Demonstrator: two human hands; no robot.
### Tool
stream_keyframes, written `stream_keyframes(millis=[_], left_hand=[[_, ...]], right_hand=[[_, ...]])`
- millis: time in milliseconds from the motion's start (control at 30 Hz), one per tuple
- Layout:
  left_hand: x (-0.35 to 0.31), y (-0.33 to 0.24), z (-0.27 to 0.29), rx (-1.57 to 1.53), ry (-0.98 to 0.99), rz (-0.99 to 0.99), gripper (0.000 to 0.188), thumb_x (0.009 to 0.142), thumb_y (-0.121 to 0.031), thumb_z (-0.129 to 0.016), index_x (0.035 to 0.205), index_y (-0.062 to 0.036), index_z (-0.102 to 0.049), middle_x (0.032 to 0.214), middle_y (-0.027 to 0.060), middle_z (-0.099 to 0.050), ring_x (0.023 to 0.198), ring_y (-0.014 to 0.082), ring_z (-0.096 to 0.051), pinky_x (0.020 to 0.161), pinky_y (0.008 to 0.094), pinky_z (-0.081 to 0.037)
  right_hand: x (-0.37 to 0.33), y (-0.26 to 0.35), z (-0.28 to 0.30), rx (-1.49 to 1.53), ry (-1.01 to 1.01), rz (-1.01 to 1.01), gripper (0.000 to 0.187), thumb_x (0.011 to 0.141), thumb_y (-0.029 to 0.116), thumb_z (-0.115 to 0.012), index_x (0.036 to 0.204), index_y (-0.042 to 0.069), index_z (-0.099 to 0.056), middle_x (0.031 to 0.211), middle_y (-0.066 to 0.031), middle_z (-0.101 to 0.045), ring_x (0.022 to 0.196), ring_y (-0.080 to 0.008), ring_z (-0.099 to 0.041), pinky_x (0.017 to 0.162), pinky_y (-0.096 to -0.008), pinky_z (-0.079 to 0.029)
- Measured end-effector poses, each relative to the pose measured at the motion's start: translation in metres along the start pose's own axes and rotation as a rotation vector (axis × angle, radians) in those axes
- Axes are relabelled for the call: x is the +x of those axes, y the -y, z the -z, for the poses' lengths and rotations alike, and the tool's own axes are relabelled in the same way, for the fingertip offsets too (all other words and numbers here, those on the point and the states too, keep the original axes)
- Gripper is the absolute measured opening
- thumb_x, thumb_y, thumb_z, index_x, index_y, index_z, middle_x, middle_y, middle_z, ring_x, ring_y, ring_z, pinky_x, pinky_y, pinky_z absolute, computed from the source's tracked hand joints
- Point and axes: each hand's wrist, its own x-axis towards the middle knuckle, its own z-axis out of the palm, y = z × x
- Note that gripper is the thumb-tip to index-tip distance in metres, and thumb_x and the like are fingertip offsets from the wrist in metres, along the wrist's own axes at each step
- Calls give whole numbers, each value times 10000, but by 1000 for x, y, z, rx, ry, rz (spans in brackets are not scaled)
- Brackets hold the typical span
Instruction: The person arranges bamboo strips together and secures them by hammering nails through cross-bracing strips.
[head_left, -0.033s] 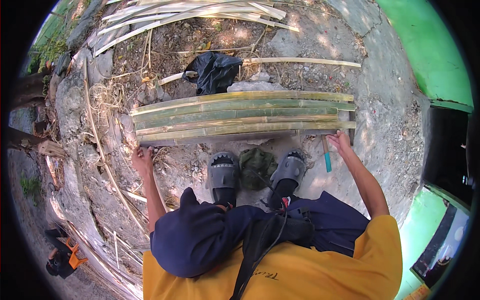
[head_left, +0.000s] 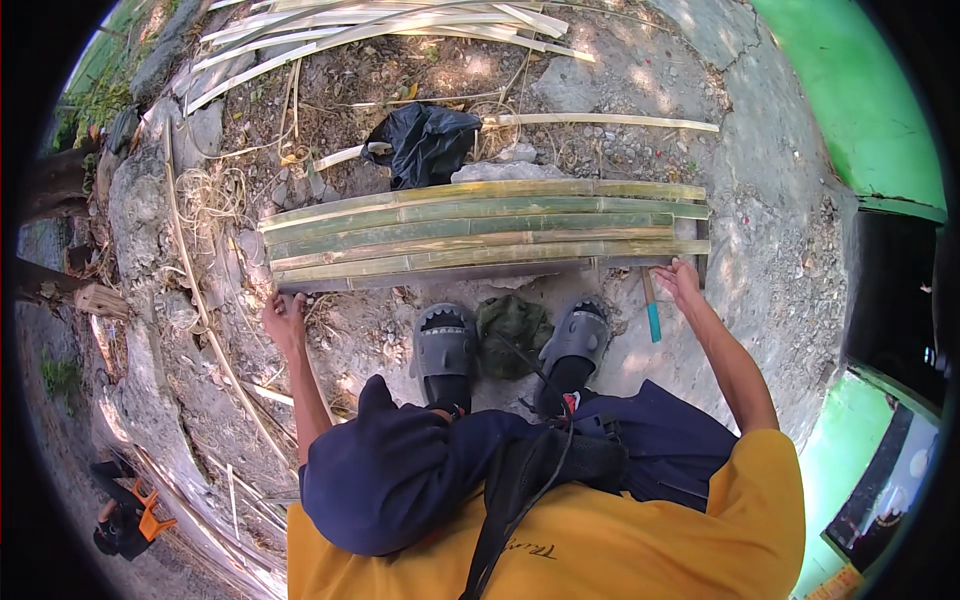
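Together, the hands pinch the bamboo panel near its 2 closest corners.

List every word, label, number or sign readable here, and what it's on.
Yellow shirt: a short line of dark script; I won't copy its wording.
Orange strip, lower right: any print is too small and blurred to read.
Bamboo slats: no lettering visible.

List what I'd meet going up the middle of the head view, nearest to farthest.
Yellow shirt → dark blue trousers → grey sandals → bamboo slats → black plastic bag → pile of pale strips.
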Motion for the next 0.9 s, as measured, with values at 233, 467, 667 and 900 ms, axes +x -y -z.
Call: stream_keyframes(millis=[233, 467, 667, 900], left_hand=[[-5, -15, -8, 66, -13, -52, 618, 809, -281, -876, 1307, 10, -655, 1128, 206, -669, 1021, 325, -664, 898, 429, -538], [-5, -12, -5, 133, -20, -163, 586, 839, -270, -856, 1315, 14, -665, 1114, 184, -662, 1013, 314, -661, 923, 422, -527], [1, 4, -5, -53, 5, -101, 545, 886, -256, -823, 1344, -6, -668, 1136, 176, -667, 994, 272, -666, 902, 403, -534], [10, 9, -18, -95, -55, -90, 436, 917, -235, -795, 1270, 8, -716, 1022, 153, -726, 880, 229, -695, 860, 372, -547]], right_hand=[[-10, 12, 4, -46, 21, -5, 416, 1074, 273, -543, 1399, 31, -448, 1284, -218, -641, 1152, -329, -683, 945, -443, -577], [-18, -5, 2, -172, -56, -16, 675, 1002, 383, -679, 1518, 64, -382, 1278, -160, -661, 1090, -255, -690, 833, -370, -539], [-13, -2, -3, -160, -97, 105, 764, 970, 306, -744, 1545, -12, -354, 1285, -145, -643, 1069, -241, -698, 818, -338, -549], [-3, -2, 7, -171, -120, 149, 673, 981, 216, -732, 1502, -75, -423, 1203, -148, -688, 1050, -258, -723, 852, -341, -585]])
